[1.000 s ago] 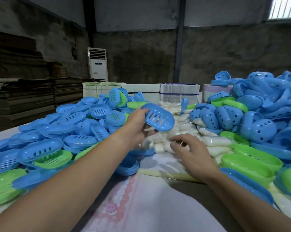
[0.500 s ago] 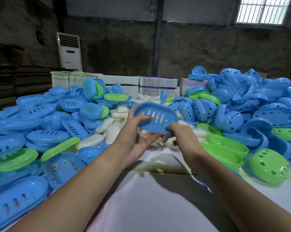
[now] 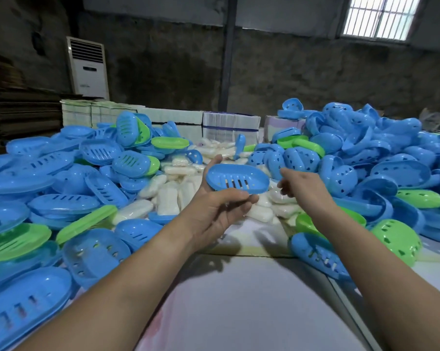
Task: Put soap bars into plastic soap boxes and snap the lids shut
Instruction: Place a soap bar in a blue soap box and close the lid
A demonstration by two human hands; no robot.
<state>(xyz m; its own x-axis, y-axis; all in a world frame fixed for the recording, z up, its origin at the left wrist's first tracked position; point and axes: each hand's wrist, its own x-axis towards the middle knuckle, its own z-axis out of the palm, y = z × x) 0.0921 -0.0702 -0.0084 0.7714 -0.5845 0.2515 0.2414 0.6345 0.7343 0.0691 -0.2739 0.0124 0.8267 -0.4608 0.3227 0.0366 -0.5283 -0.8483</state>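
Observation:
My left hand point(image 3: 217, 209) holds a blue slotted soap box half point(image 3: 237, 177) by its lower rim, raised above the table with the hollow side facing me. My right hand point(image 3: 303, 184) hovers just to the right of it, fingers apart, touching nothing that I can see. Behind and below both hands lies a heap of white wrapped soap bars point(image 3: 168, 198). Blue and green slotted box halves point(image 3: 62, 203) are piled on the left. Blue perforated lids point(image 3: 340, 173) are heaped on the right.
The near table surface point(image 3: 239, 300) is covered with a pale cloth. Stacks of white packs point(image 3: 229, 125) stand at the table's far edge. A standing air conditioner point(image 3: 88, 68) is against the back wall. A green perforated lid point(image 3: 396, 240) lies near right.
My left hand has brought the blue box half nearer and turned it. My right hand has left the soap pile, come up beside the box and let go of it. The view has swung rightward.

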